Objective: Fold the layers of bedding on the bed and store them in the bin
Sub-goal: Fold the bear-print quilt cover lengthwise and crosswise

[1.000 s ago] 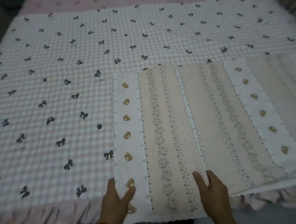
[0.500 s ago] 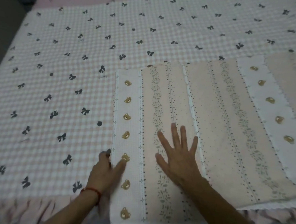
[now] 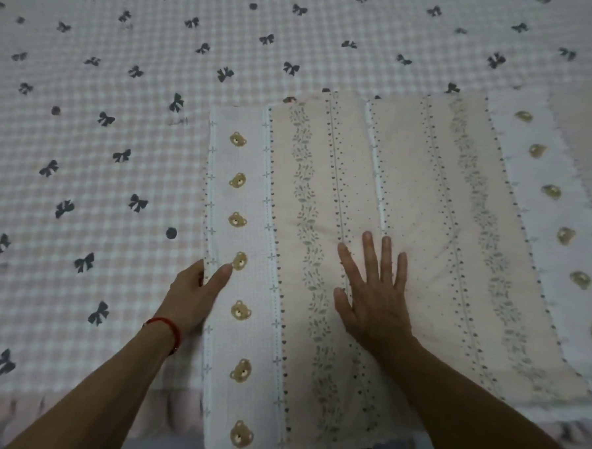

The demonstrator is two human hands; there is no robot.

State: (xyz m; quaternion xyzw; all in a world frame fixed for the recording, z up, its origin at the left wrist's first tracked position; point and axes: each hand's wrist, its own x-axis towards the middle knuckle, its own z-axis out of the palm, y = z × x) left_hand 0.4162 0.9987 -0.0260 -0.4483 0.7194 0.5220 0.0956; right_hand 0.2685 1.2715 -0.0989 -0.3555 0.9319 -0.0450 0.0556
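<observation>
Pinching the folded peach bedding [image 3: 322,225] with bear stripes by its edge, my left hand [image 3: 189,294]; right hand [image 3: 375,297] presses flat

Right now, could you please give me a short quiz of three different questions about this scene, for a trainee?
1. True or false: the right hand lies flat with straight fingers on the folded bear-print sheet.
2. Which hand wears the red string bracelet?
3. The left hand is at the sheet's: A) left edge, B) far edge, C) right edge.

Key: 1 true; 2 left; 3 A.
</observation>
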